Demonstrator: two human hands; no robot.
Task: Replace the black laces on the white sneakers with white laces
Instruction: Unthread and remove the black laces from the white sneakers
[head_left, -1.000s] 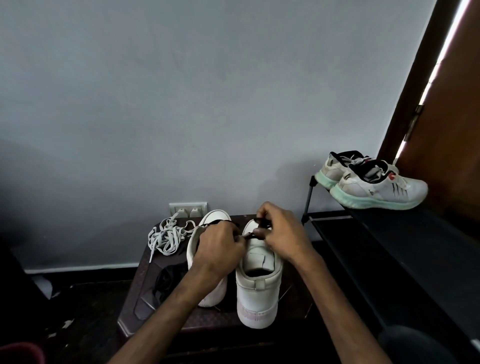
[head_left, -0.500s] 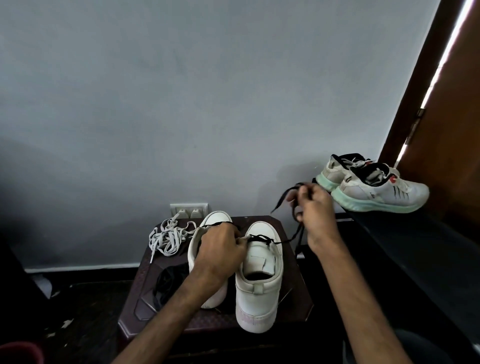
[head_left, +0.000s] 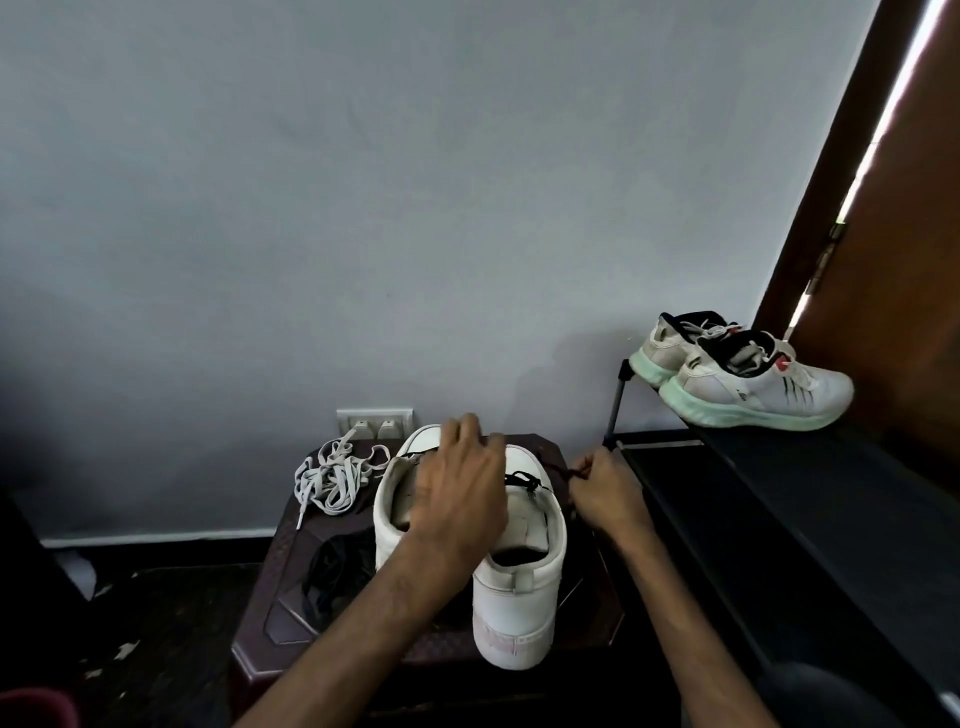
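Two sneakers: the left white sneaker (head_left: 387, 525) and the right white sneaker (head_left: 519, 592) stand side by side on the dark brown stool (head_left: 280, 618). Their heels point toward me. The right one's heel reaches the near edge.
Black lace (head_left: 524, 480): it crosses the front eyelets of the right white sneaker, then runs off that shoe's right side to my right hand.
Right hand (head_left: 605, 493): clenched round the black lace, just beside the right white sneaker, over the stool's right edge.
Left hand (head_left: 462, 493): it lies over the tops of both sneakers with my fingers reaching toward the toes. It is blurred, and I cannot tell whether it grasps anything.
White laces (head_left: 332, 478): a loose tangle at the stool's far left corner, just beside the left white sneaker.
Black heap (head_left: 332, 577): on the stool's left side, next to the left white sneaker's heel.
Running shoes (head_left: 743, 379): a white pair with mint soles on top of the black rack (head_left: 779, 493), to the right of the stool.
Wall socket (head_left: 374, 418): on the grey wall behind the stool's far edge.
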